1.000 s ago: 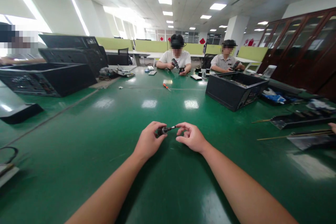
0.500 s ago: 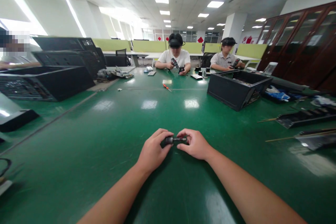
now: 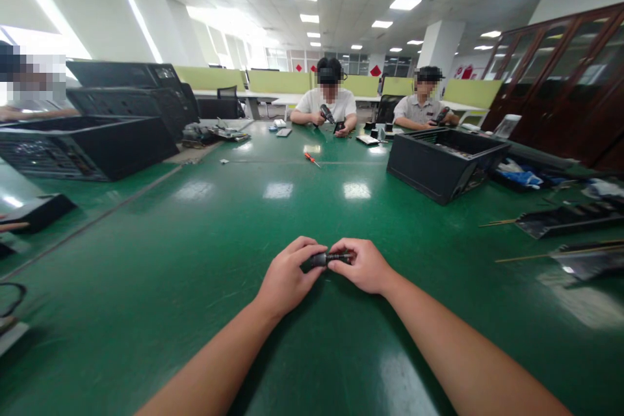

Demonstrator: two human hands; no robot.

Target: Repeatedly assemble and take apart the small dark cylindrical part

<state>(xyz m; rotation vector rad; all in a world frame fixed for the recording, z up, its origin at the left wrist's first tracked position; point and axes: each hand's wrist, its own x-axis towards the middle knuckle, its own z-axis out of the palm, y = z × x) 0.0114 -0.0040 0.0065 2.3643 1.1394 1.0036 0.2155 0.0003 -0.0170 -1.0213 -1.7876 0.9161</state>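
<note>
Low over the green table (image 3: pixel 205 227), near its front, my left hand (image 3: pixel 291 273) is wrapped round the thick dark end of a small black cylindrical tool (image 3: pixel 318 260). The tool lies level, with a thin shaft pointing right. My right hand (image 3: pixel 363 266) has its thumb and fingers closed round that shaft, and the fingertips of both hands are close together. The shaft's far tip is partly hidden by my right fingers.
A black computer case (image 3: pixel 439 166) stands at the right, another (image 3: pixel 97 149) at the left. A red screwdriver (image 3: pixel 311 158) lies mid-table. Two people sit across the table, one holding a power drill (image 3: pixel 326 114); a third is at far left. Metal parts (image 3: pixel 565 221) lie at right.
My right hand has closed round the shaft and its fingertips now sit nearer my left hand. A bit of a person's hand has appeared at the left edge.
</note>
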